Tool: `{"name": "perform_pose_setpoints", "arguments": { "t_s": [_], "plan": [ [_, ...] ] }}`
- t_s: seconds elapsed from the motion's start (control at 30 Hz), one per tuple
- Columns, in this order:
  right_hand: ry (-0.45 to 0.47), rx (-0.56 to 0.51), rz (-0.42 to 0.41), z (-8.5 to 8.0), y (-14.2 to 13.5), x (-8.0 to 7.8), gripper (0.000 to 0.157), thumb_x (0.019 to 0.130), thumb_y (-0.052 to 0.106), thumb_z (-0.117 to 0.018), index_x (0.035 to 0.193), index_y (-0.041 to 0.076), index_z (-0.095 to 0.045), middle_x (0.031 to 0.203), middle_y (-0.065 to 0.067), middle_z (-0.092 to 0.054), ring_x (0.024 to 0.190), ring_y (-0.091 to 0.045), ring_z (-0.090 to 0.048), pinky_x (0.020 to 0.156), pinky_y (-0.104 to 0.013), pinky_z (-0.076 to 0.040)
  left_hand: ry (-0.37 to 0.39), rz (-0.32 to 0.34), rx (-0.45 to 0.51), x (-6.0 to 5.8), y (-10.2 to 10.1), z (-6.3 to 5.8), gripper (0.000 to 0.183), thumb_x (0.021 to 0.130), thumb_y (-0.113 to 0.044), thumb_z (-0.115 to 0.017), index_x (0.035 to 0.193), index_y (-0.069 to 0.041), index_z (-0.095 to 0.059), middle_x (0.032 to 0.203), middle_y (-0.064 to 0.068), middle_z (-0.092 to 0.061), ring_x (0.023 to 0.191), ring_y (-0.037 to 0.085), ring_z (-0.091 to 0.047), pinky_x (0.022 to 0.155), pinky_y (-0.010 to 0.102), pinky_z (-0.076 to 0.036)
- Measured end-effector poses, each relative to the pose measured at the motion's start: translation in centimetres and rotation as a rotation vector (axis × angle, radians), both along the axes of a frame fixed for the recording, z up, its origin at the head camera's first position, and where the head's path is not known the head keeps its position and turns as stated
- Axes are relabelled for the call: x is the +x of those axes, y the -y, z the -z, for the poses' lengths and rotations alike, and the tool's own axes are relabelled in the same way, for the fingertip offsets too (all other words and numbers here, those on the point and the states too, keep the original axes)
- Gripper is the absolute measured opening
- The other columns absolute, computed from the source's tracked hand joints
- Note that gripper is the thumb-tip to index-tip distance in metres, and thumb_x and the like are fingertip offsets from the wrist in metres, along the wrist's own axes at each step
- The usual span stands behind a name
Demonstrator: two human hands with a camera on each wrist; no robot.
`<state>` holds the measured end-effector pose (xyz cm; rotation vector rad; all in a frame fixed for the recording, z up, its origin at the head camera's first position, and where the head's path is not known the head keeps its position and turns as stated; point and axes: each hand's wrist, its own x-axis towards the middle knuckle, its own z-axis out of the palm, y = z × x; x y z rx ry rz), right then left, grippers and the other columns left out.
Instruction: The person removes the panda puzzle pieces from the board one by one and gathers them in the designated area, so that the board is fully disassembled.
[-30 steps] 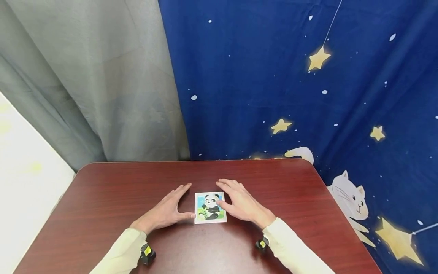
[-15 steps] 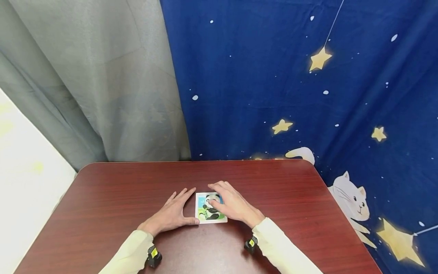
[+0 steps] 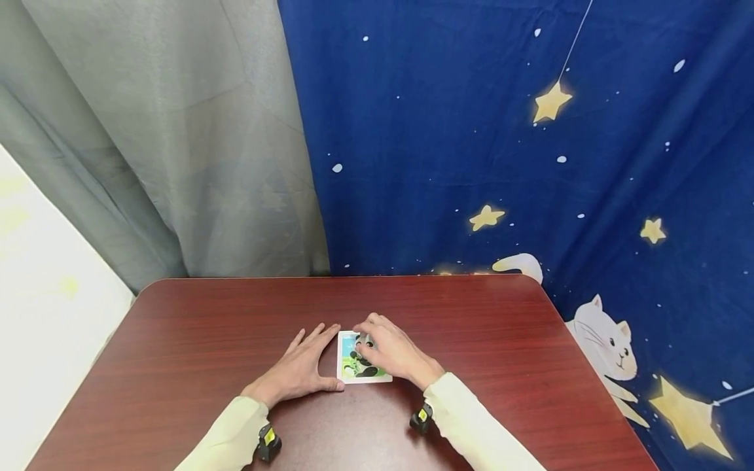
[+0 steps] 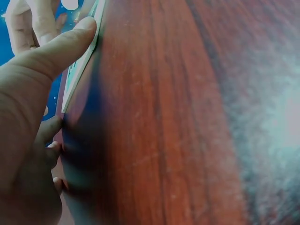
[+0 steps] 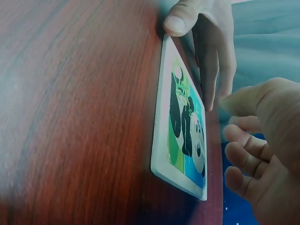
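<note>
Roughly mid-table, a panda picture board (image 3: 357, 367) lies flat on the red-brown table (image 3: 501, 340). Left hand (image 3: 294, 371): fingers straight and spread, thumb at the board's near left corner; contact uncertain. Right hand (image 3: 399, 351) hangs over the board's right part, fingers loosely bent, grasping nothing. Risk, in my judgement: a sideways knock from the right fingers could skid or turn the board, since only that left thumb might check it. No brand, label or writing legible from here.
</note>
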<state>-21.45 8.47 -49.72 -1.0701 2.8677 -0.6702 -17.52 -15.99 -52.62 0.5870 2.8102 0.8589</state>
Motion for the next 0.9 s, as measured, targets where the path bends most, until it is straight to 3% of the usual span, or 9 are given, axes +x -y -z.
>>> {"name": "perform_pose_setpoints", "arguments": {
  "t_s": [0.2,0.37,0.9],
  "plan": [
    [0.025,0.049,-0.019,0.5,0.5,-0.1,0.032,0.099,0.026,-0.072,0.127,0.012,-0.075,0.108,0.001,-0.067,0.09,-0.007,-0.056,0.084,-0.023,-0.052,-0.033,0.012,-0.02,0.0,-0.1,0.2,0.113,0.082,-0.06,-0.086,0.167,-0.006,-0.034,0.174,0.014,-0.037,0.165,0.039,-0.028,0.132,0.069,-0.015],
    [0.04,0.117,-0.01,1.1,0.7,0.2,0.034,0.1,0.028,-0.072,0.131,0.013,-0.073,0.106,0.001,-0.063,0.08,-0.006,-0.053,0.076,-0.023,-0.051,-0.048,0.018,-0.035,0.0,-0.2,0.6,0.106,0.088,-0.062,-0.079,0.166,-0.005,-0.035,0.174,0.014,-0.036,0.165,0.038,-0.028,0.133,0.068,-0.016],
    [0.035,0.154,0.019,1.0,1.8,0.1,0.043,0.1,0.029,-0.069,0.14,0.015,-0.068,0.113,0.0,-0.063,0.077,-0.011,-0.054,0.067,-0.026,-0.049,-0.051,0.03,-0.091,-0.2,-0.1,0.3,0.109,0.086,-0.068,-0.077,0.165,-0.005,-0.037,0.176,0.013,-0.032,0.166,0.037,-0.025,0.133,0.067,-0.017]
  ]
}}
